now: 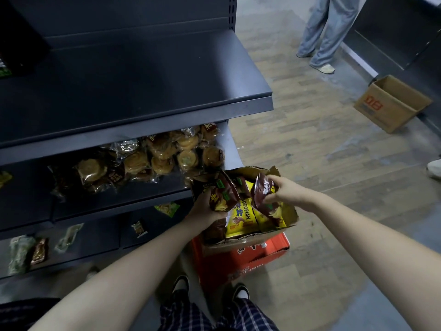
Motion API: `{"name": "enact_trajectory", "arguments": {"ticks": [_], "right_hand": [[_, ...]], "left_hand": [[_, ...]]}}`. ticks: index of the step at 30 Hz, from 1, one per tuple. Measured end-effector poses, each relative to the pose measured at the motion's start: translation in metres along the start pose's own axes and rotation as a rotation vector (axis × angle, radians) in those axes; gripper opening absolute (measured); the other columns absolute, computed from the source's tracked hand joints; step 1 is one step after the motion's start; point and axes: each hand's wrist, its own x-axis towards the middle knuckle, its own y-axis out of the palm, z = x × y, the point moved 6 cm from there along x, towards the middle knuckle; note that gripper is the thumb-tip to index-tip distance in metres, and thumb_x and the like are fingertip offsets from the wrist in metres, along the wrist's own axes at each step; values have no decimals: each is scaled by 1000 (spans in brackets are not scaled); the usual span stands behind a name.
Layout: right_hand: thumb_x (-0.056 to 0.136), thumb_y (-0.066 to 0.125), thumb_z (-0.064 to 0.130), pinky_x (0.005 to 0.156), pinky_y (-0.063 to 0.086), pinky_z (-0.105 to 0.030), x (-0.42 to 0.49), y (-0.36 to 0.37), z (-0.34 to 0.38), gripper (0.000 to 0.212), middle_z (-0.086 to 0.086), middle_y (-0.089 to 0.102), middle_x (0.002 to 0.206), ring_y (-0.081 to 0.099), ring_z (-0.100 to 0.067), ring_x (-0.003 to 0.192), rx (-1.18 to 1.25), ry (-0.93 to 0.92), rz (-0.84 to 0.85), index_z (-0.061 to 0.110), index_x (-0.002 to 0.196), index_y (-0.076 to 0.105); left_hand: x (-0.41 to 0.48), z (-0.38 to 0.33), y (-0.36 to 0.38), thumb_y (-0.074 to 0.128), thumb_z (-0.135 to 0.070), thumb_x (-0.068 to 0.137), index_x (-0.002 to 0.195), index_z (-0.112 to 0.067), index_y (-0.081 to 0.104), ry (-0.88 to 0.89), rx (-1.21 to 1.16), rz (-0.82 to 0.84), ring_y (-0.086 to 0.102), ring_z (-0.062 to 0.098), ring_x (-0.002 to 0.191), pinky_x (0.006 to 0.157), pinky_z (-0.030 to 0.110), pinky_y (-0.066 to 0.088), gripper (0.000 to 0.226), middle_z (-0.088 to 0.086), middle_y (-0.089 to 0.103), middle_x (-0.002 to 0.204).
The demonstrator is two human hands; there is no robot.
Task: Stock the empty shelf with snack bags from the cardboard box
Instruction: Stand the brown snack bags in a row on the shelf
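Note:
An open cardboard box (pixel 290 219) sits on a red carton (pixel 238 261) at the foot of the shelving, holding yellow snack bags (pixel 238 218) and brown ones. My left hand (pixel 205 211) grips a bunch of brown snack bags (pixel 220 197) over the box's left side. My right hand (pixel 281 188) pinches one brown snack bag (pixel 261 194) by its top above the box. The dark empty shelf (pixel 143 91) spreads out above and to the left.
The shelf below carries clear-wrapped pastries (pixel 164 154); lower shelves hold a few scattered packets (pixel 39 250). Another cardboard box (pixel 391 103) lies on the wooden floor at the right. A person's legs (pixel 327 32) stand at the back, and a shoe (pixel 434 167) shows at the right edge.

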Motion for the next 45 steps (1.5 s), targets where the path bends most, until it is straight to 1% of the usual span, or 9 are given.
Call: {"name": "enact_trajectory", "arguments": {"ticks": [9, 14, 20, 25, 28, 30, 33, 40, 45], "right_hand": [[89, 59, 50, 103, 39, -53, 6, 28, 16, 34, 7, 61, 127, 54, -17, 119, 530, 81, 52, 35, 120, 56], [88, 45, 67, 87, 54, -39, 11, 46, 26, 53, -4, 72, 106, 68, -23, 98, 808, 177, 34, 22, 111, 65], [101, 32, 50, 74, 56, -39, 14, 54, 49, 61, -15, 71, 91, 71, -27, 82, 996, 23, 33, 12, 85, 77], [97, 32, 54, 44, 49, -22, 2, 37, 70, 62, -7, 61, 55, 60, -20, 44, 1096, -83, 15, 10, 70, 66], [102, 32, 47, 59, 50, -29, 1, 33, 73, 49, -10, 66, 75, 63, -26, 66, 940, -75, -23, 11, 96, 64], [96, 49, 42, 59, 52, -23, -10, 26, 81, 31, -3, 66, 81, 66, -22, 82, 893, -102, -67, 13, 103, 57], [46, 73, 77, 62, 47, -24, -21, 23, 90, 81, -5, 68, 72, 62, -19, 77, 861, -86, -48, 11, 91, 58], [65, 56, 82, 103, 44, -55, -18, 37, 104, 96, -23, 63, 123, 60, -40, 114, 848, -10, -45, 9, 128, 61], [46, 68, 84, 93, 51, -46, -16, 48, 108, 99, -15, 70, 107, 68, -32, 99, 872, -12, -15, 14, 117, 67]], "left_hand": [[-21, -47, -14, 66, -13, 87, 145, -16, 27, 131, -143, -49, 35, 9, 127, 94, 15, 26, 70, -2, 39, 139], [-25, -86, -18, 63, 0, 86, 109, -27, 49, 301, -9, -103, 44, -19, 96, 81, 2, 34, 38, -11, 48, 106], [-29, -120, -12, 53, -6, 76, 135, -15, 38, 256, 55, 141, 36, 23, 122, 95, 33, 37, 62, 13, 37, 134], [-28, -144, -31, 36, -34, 101, 120, -12, 55, 72, -207, 23, 54, 14, 109, 77, 4, 39, 35, 2, 58, 116], [-39, -150, -38, 47, -48, 94, 112, -14, 48, 222, -7, -238, 44, 13, 107, 84, -5, 28, 39, -9, 44, 101], [-38, -155, -36, 47, -67, 82, 138, -14, 30, 195, 178, -304, 29, 22, 132, 111, 24, 25, 80, 3, 34, 136], [-35, -155, -32, 40, -77, 79, 147, -10, 9, 30, 186, -197, 47, 21, 114, 93, 27, 42, 101, 6, 39, 132], [-39, -134, -37, 42, -95, 50, 143, -25, 37, -183, -284, -107, 49, 25, 126, 105, 40, 40, 116, 3, 47, 143], [-54, -138, -44, 50, -48, 90, 100, -23, 63, -94, -560, -71, 63, 25, 104, 93, 37, 48, 30, 6, 69, 104]]}}
